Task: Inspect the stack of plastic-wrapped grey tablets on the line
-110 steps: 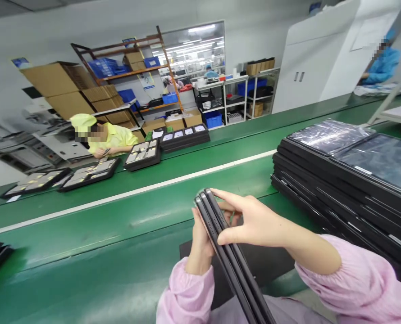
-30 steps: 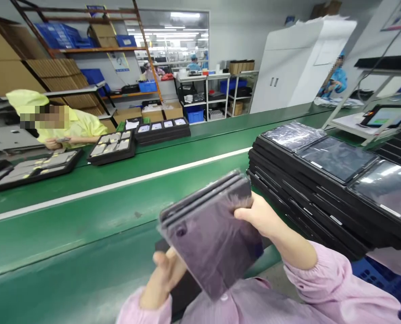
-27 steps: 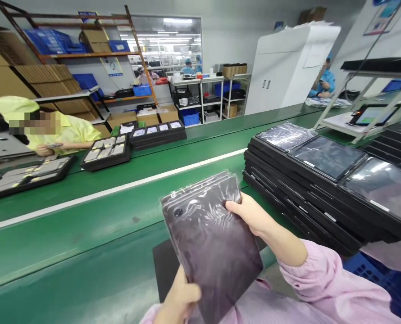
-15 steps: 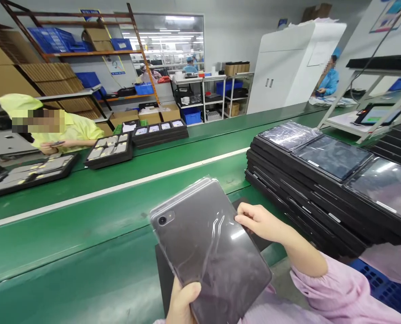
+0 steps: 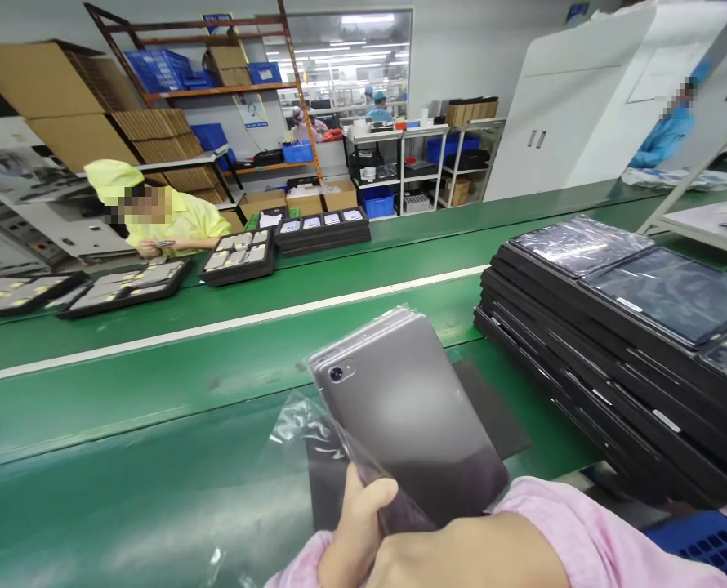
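Note:
My left hand (image 5: 363,510) grips the lower left edge of a grey tablet (image 5: 412,416), thumb on its back. The tablet lies back side up, its camera at the upper left corner, with what look like more tablets stacked beneath it. A sheet of clear plastic film (image 5: 302,420) hangs loose off the tablet's left side, over the bench. My right hand (image 5: 418,559) is crossed over in front of my left wrist at the bottom; its fingers are hidden, so whether it holds the film cannot be seen. Under the tablets lies a dark flat pad (image 5: 492,408).
On the right stands a tall stack of black trays (image 5: 541,351) with film-covered tablets on top. A green conveyor bench (image 5: 155,392) runs across. Beyond it, a person in yellow (image 5: 173,216) sits by trays of small grey items (image 5: 136,282). A blue crate (image 5: 706,543) is at lower right.
My right hand has swept from the tablet's right edge across to the lower left. The film has come off much of the tablet's back and now hangs at its left. The view has turned left.

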A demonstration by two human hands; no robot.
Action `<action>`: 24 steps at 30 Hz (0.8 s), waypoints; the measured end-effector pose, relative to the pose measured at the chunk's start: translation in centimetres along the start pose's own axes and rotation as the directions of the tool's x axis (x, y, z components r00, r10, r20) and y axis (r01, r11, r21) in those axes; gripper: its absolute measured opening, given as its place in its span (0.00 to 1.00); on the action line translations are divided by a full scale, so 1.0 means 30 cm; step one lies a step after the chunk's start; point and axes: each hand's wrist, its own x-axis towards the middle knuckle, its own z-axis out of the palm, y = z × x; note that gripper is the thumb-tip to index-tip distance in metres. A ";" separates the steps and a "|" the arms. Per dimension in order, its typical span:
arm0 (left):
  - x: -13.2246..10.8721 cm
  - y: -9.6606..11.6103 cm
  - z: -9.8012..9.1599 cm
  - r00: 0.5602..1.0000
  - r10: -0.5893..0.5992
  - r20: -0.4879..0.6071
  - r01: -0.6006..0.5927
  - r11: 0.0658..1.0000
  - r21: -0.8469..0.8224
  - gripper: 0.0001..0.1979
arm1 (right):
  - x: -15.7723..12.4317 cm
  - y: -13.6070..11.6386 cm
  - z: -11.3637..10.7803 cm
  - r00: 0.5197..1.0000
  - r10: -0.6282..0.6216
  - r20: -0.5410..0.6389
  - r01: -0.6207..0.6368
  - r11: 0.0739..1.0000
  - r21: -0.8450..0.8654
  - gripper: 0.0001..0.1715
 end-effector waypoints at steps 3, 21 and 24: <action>-0.025 -0.018 -0.004 0.999 -0.038 0.032 0.039 0.999 -0.034 0.22 | 0.015 -0.002 0.043 0.999 -0.002 0.037 0.001 0.999 0.048 0.15; -0.001 0.048 -0.059 0.954 -0.113 -0.278 0.115 0.993 -0.009 0.21 | -0.264 0.173 -0.172 0.451 0.882 -0.137 -0.709 0.448 0.545 0.17; 0.017 0.075 -0.070 0.939 -0.124 -0.320 0.159 0.984 0.084 0.21 | -0.285 0.239 -0.146 0.391 0.910 -0.136 -0.605 0.366 0.707 0.15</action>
